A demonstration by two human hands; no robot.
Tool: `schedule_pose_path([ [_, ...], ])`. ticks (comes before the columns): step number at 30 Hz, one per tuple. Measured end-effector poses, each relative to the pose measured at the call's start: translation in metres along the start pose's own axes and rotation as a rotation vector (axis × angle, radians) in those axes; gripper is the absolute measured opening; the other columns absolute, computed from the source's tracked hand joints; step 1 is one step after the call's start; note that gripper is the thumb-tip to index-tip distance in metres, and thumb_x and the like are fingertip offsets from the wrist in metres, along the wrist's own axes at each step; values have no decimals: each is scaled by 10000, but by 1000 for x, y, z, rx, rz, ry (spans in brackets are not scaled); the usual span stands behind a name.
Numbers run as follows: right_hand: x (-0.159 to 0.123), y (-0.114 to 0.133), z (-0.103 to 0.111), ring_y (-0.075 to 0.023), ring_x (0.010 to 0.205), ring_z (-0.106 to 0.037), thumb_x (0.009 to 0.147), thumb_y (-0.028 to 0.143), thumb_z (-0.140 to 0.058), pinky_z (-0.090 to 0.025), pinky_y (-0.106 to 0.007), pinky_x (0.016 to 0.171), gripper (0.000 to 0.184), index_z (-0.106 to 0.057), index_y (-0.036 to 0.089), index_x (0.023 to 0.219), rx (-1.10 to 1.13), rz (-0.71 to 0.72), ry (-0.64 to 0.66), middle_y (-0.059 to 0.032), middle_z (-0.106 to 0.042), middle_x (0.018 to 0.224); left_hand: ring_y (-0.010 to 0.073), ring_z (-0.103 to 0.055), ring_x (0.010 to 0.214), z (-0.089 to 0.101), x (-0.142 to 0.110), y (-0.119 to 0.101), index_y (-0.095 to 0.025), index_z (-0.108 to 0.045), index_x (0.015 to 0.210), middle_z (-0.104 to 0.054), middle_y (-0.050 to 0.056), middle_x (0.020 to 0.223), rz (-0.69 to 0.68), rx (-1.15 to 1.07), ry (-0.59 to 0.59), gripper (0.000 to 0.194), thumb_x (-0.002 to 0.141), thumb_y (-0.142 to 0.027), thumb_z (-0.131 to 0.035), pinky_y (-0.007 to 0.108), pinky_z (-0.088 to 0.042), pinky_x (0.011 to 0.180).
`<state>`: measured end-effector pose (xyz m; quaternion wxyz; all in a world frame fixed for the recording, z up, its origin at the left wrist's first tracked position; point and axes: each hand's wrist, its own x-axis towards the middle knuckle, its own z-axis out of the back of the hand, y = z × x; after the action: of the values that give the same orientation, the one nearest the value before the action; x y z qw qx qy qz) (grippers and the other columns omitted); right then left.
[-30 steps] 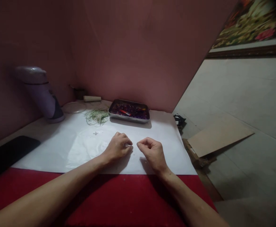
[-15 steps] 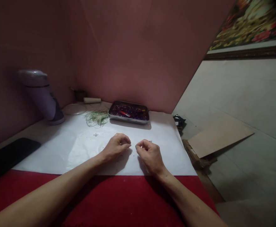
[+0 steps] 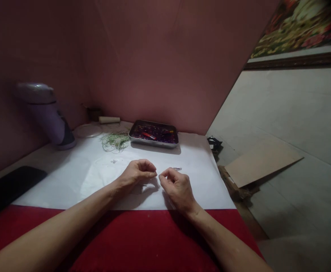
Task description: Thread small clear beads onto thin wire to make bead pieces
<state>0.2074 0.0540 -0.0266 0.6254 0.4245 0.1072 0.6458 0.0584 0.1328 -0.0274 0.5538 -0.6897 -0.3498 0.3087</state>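
Note:
My left hand (image 3: 137, 172) and my right hand (image 3: 178, 187) hover over the white sheet (image 3: 199, 162), fingertips pinched and only a small gap apart. Whatever sits in either pinch is too small to make out. A small, slim, shiny piece (image 3: 177, 168) shows just behind the right hand's knuckles. To the left of my left hand lies a tiny cluster of clear beads (image 3: 113, 161). Beyond both hands stands a metal tray (image 3: 154, 143) of dark purple beads, with a red, pen-like tool (image 3: 148, 136) lying on them. Beside it spreads a tangle of green thread (image 3: 114, 141).
A purple flask (image 3: 50, 117) stands at the back left, and a black flat object (image 3: 15, 185) lies at the left edge. Near the wall is a pale roll (image 3: 109, 119). Red cloth (image 3: 120, 238) covers the front; cardboard (image 3: 264, 162) lies off to the right.
My right hand has shifted slightly left, closer to my left hand. The slim shiny piece behind it has come into view. A clear bit seen at my left fingertips earlier no longer shows there.

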Motion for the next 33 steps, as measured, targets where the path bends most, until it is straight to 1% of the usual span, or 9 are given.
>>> schedule_pose_path([
  [8,0,-1,-2,-77,418,-371,747,241,-525,-287,-193,471,142,-567,186,623,-15,-10,15,64,-409,443,83,-507,515,-1,-1,0,-121,-628,700,-606,-3,597,10,47,2,211,547,-198,-751,217,-355,510],
  [18,-1,0,-2,-78,426,-393,743,243,-522,-296,-190,472,149,-576,180,620,-24,-5,24,57,-433,447,87,-514,516,0,0,1,-123,-637,703,-615,4,602,16,36,12,199,555,-194,-749,222,-364,516],
  [33,-1,0,-3,-78,415,-384,743,250,-523,-295,-191,476,141,-572,186,627,-44,-7,16,66,-413,434,95,-528,534,0,-1,1,-123,-634,705,-617,4,617,24,24,42,208,557,-208,-754,232,-369,537],
])
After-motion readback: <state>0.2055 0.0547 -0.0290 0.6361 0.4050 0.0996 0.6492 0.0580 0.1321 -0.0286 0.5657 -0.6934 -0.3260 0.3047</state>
